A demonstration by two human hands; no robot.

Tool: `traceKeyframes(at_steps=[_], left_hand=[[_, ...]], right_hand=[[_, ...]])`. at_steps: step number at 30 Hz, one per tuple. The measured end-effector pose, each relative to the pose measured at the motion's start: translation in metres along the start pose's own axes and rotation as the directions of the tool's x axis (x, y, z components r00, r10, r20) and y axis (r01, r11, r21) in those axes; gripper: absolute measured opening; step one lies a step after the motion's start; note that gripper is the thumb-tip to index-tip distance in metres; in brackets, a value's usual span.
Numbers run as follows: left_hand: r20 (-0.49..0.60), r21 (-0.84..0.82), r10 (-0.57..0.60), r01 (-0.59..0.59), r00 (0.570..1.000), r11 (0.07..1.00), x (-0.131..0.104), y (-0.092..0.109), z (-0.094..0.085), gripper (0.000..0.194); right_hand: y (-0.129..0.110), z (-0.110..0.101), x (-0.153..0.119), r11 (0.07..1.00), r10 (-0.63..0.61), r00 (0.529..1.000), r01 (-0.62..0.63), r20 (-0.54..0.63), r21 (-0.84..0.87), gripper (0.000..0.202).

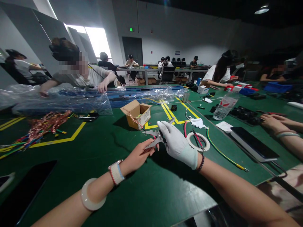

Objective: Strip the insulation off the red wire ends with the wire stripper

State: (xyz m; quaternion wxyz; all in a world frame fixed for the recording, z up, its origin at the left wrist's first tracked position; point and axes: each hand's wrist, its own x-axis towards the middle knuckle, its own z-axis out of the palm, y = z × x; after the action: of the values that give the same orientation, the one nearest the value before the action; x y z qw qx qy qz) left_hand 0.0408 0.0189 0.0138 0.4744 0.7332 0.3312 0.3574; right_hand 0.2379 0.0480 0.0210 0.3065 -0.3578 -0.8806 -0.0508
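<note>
Near the middle of the green table, my bare left hand (139,154) and my white-gloved right hand (176,143) are close together around a metal hand tool (158,136) with plier-like jaws. The gloved hand is closed on the tool; its handles are mostly hidden. My left fingers are bent beside the tool's lower jaw, and what they pinch is too small to make out. Just beyond stands an open cardboard box (139,118) with a copper-coloured strand over its edge. A roll of white tape (207,143) with short red pieces lies right of the glove.
Stripped copper wires (47,126) lie at the left, near a dark flat panel (30,186). To the right are a green-yellow cable (223,153), a water bottle (224,105) and a phone-like device (254,142). Another person's hands (276,123) rest at the right; a person handles plastic-wrapped blue parts across the table.
</note>
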Motion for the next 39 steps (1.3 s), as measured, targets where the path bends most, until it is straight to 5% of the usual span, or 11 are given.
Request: traceKeyframes(at_steps=[10,18,33,39], left_hand=[[0.096,0.036,-0.037,0.034,0.995,0.999,0.000,0.002,-0.009,0.013],[0.075,0.150,-0.078,0.066,0.994,0.986,-0.002,0.010,-0.011,0.022],[-0.009,0.211,-0.146,0.144,0.989,0.967,-0.005,0.010,-0.012,0.039],[-0.056,0.242,-0.127,0.137,0.990,0.961,-0.010,0.008,-0.016,0.037]], right_hand=[[-0.003,-0.009,0.005,0.974,0.071,0.989,-0.041,0.130,-0.222,0.052],[-0.006,-0.016,0.007,0.920,0.111,0.978,-0.035,0.174,-0.390,0.042],[0.005,-0.026,0.006,0.881,0.121,0.977,-0.023,0.177,-0.472,0.025],[0.004,-0.018,0.004,0.932,0.125,0.972,-0.046,0.200,-0.359,0.019]])
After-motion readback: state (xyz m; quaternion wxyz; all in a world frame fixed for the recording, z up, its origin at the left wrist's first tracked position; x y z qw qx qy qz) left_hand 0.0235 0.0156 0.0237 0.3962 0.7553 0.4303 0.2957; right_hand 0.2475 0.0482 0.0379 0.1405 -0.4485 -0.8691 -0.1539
